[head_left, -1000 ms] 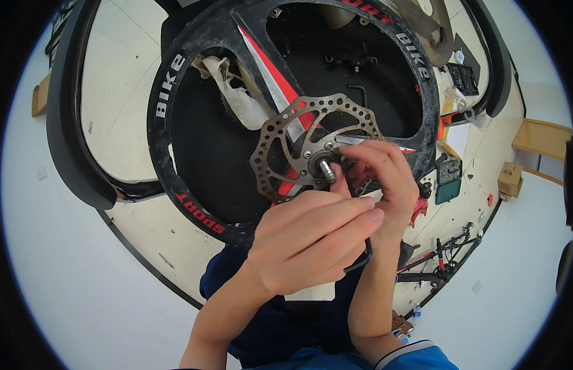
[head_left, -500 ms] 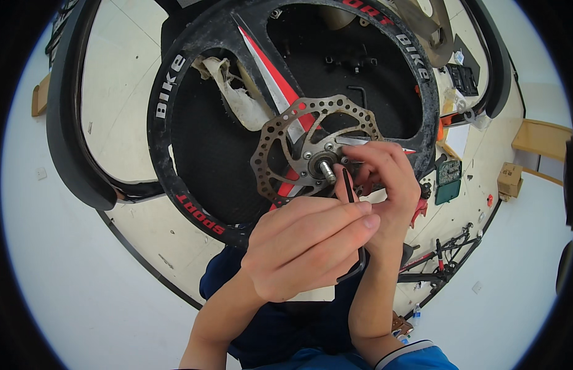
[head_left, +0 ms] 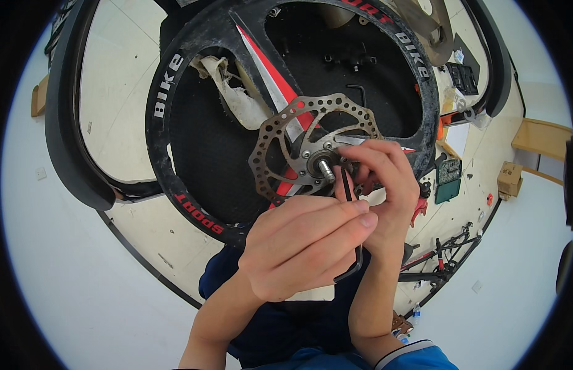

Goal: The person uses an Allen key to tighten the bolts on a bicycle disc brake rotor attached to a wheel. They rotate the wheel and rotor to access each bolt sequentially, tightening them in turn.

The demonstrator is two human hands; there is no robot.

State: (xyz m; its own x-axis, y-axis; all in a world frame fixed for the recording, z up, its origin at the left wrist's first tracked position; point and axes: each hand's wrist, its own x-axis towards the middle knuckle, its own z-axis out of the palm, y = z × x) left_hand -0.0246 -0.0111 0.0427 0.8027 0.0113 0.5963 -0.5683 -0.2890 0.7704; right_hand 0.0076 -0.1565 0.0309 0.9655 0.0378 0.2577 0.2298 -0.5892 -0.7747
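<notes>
My left hand is closed on a black L-shaped hex key, its long arm pointing up and its bent end down by my palm. The key's tip stands just right of the metal axle of a bicycle wheel. My right hand curls at the right of the hub, its index fingertip by the bolts of the brake disc and its thumb alongside the hex key. What its fingers hold, if anything, is hidden. The drilled silver disc faces up on the black wheel.
The wheel rests over a dark chair seat between two armrests. A second hex key lies on the seat beyond the disc. On the floor at right are a green tool case, a cardboard box and a bike frame.
Both hands keep nearly the same pose. The wheel, my left hand and the hex key have shifted very slightly to the left.
</notes>
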